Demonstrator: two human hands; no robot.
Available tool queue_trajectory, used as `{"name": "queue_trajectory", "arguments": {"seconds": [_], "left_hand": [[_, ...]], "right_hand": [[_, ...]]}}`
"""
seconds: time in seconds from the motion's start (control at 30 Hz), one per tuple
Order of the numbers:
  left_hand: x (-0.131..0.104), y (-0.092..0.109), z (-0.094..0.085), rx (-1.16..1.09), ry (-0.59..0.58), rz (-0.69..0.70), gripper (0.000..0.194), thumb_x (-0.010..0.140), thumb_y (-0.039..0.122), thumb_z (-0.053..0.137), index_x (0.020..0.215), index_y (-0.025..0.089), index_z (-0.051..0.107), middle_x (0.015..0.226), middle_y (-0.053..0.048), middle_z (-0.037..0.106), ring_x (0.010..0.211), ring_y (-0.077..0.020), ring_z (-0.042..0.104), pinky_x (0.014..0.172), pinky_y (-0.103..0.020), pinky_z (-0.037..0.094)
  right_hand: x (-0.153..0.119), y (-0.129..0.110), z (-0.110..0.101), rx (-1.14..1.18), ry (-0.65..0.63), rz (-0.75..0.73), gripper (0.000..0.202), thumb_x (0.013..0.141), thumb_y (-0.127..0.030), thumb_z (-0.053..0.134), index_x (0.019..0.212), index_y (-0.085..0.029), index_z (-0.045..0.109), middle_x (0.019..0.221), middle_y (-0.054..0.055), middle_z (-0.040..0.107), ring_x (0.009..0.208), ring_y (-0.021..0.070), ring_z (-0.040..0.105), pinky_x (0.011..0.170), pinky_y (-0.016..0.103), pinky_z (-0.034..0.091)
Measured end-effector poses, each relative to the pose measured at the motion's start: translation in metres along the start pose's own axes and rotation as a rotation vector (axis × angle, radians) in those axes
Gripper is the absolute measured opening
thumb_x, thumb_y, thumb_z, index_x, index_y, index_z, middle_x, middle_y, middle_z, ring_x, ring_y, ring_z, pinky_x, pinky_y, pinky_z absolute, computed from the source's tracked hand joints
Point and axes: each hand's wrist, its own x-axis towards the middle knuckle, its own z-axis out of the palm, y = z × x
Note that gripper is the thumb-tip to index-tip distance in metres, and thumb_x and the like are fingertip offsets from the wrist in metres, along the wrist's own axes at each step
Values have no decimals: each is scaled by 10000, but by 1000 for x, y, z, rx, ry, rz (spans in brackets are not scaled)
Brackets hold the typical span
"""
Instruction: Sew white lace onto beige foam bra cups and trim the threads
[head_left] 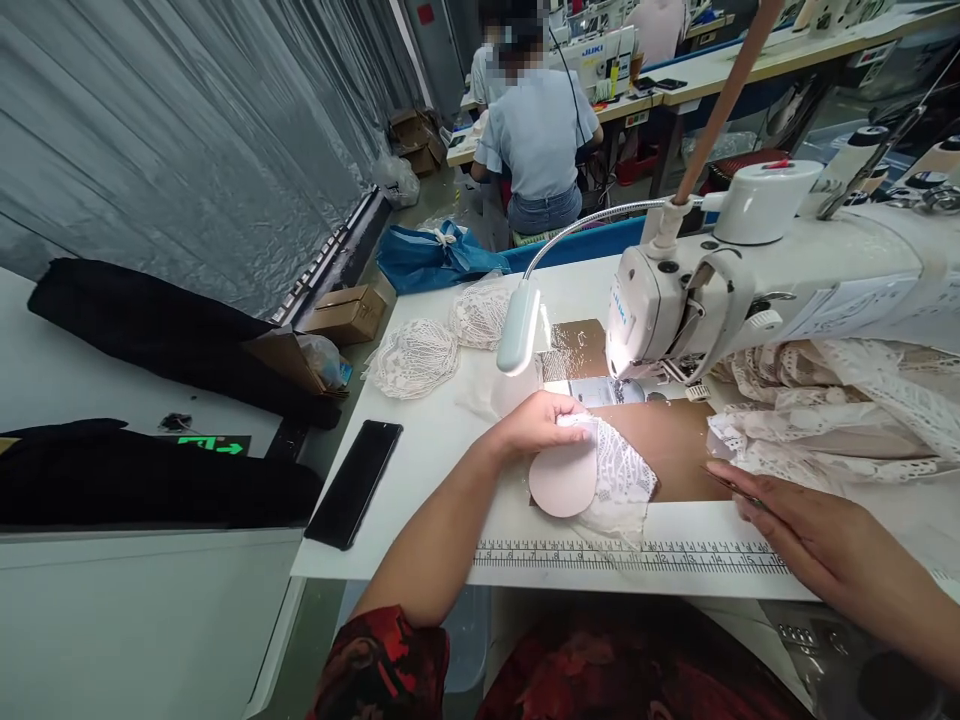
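Note:
My left hand [536, 425] is closed on a pale pink bra cup pad [564, 480], pinching its upper edge with the thumb on top. White lace [624, 465] lies against the pad's right side, its sheer lower part hanging toward the printed ruler [630, 556]. My right hand [802, 520] rests at the right, closed round a thin dark metal tool [739, 490] whose kind I cannot make out. Its fingertips are near a heap of white lace fabric [840, 410]. Just beyond my left hand stands the white sewing machine [675, 300], its needle area partly hidden.
Two stacks of lace pieces [415, 358] lie at the back left of the table. A black phone [354, 485] is near the left edge. A lamp [519, 325] hangs low beside the machine head. Ahead, a person in a light blue shirt [536, 130] sits at another table.

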Motion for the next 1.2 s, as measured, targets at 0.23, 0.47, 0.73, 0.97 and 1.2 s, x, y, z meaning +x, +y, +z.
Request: {"name": "queue_trajectory", "arguments": {"seconds": [0.23, 0.47, 0.73, 0.97, 1.2], "left_hand": [[-5, -2, 3, -162, -43, -32, 292, 729, 392, 805, 855, 138, 738, 838, -51, 704, 780, -156, 635, 728, -286, 501], [-6, -3, 6, -179, -55, 15, 343, 733, 387, 800, 976, 147, 779, 961, -85, 756, 905, -198, 679, 835, -294, 515], [-4, -5, 13, -127, -75, -41, 325, 703, 383, 805, 893, 120, 785, 783, -38, 713, 764, -163, 630, 706, -256, 474], [-4, -1, 14, -71, -109, -30, 326, 730, 435, 778, 839, 127, 775, 698, -14, 658, 680, -137, 575, 617, -243, 444], [-2, -3, 14, -44, -129, 24, 327, 772, 401, 744, 944, 123, 744, 895, -64, 709, 824, -170, 630, 724, -256, 479]], "right_hand": [[75, -38, 6, 325, -180, 68, 504, 984, -492, 357, 1371, -259, 579, 1398, 45, 585, 1290, 286, 536, 1041, 470, 471], [109, -48, 11, 561, -237, 106, 420, 893, -499, 540, 1180, -235, 695, 1213, 66, 695, 1139, 274, 611, 993, 435, 462], [116, -59, 16, 543, -294, 86, 276, 888, -444, 544, 1010, -231, 669, 866, 31, 691, 785, 203, 612, 703, 332, 460], [116, -56, 25, 630, -205, 124, 232, 886, -415, 561, 895, -222, 690, 823, 34, 692, 759, 189, 626, 699, 327, 488], [115, -53, 34, 942, -307, 283, 516, 788, -464, 691, 1228, -222, 571, 884, 28, 672, 805, 202, 656, 714, 346, 537]]}}
